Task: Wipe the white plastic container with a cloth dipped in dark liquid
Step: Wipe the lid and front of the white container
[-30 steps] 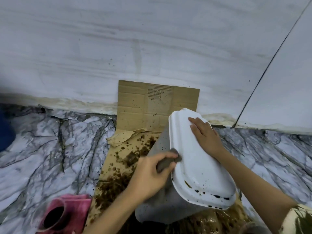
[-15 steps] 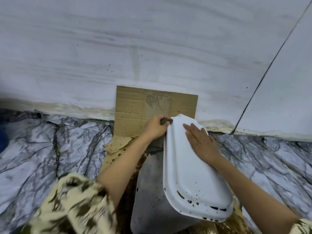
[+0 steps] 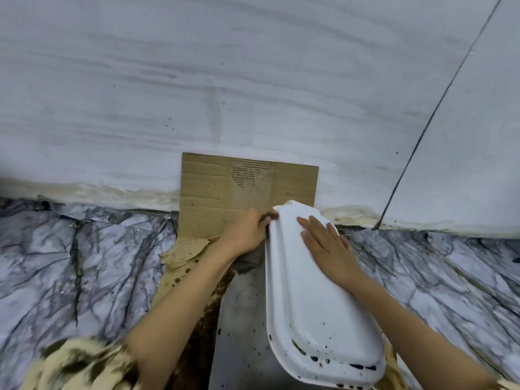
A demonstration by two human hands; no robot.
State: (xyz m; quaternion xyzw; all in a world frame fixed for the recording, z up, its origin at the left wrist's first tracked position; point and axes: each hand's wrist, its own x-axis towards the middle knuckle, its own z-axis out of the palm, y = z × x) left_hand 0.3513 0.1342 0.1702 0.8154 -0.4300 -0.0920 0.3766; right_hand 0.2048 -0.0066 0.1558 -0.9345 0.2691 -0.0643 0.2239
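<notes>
White plastic container [image 3: 312, 299] is tipped on its side on a sheet of cardboard [image 3: 213, 190] that runs up the wall [image 3: 225, 80], long axis pointing away from the camera, far end almost at the wall base. Its broad white face points up-right; the grey side below it faces left.

Left hand [image 3: 247, 230] sits at the far left corner of the container, fingers curled and clenched around a small dark cloth [image 3: 268, 218], pressing it to the rim. Only a sliver of cloth shows between fingers and rim, so probably the cloth, hard to confirm more.

Right hand [image 3: 326, 249] lies flat, fingers spread, palm down on the upper face near the far end. Not gripping, just bracing.

Near end of the container has dark drips and specks along the rim. Cardboard under it is spattered brown. Floor [image 3: 84, 263] either side is marbled grey-white. A patterned sleeve [image 3: 78, 364] shows bottom left, blurred.
</notes>
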